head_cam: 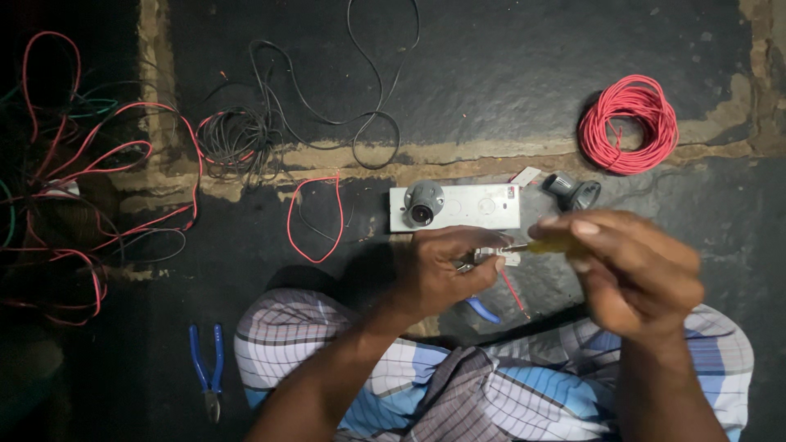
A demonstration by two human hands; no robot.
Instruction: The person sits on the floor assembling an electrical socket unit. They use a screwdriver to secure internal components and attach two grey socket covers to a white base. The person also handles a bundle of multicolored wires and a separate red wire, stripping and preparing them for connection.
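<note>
My left hand (442, 274) pinches a small white electrical fitting (501, 257) with a short red wire (514, 296) hanging from it. My right hand (630, 270) grips a yellow-handled screwdriver (550, 245), its tip touching the fitting. Both hands hover over my lap, just in front of a white switch box (475, 206) with a grey lamp holder (423, 204) mounted on its left end.
A red wire coil (629, 124) lies at the back right, a black socket part (573, 192) beside the box. Black wire (246, 135) and loose red wire (315, 221) lie left of centre, tangled wires (74, 188) far left. Blue-handled pliers (207, 368) rest at lower left.
</note>
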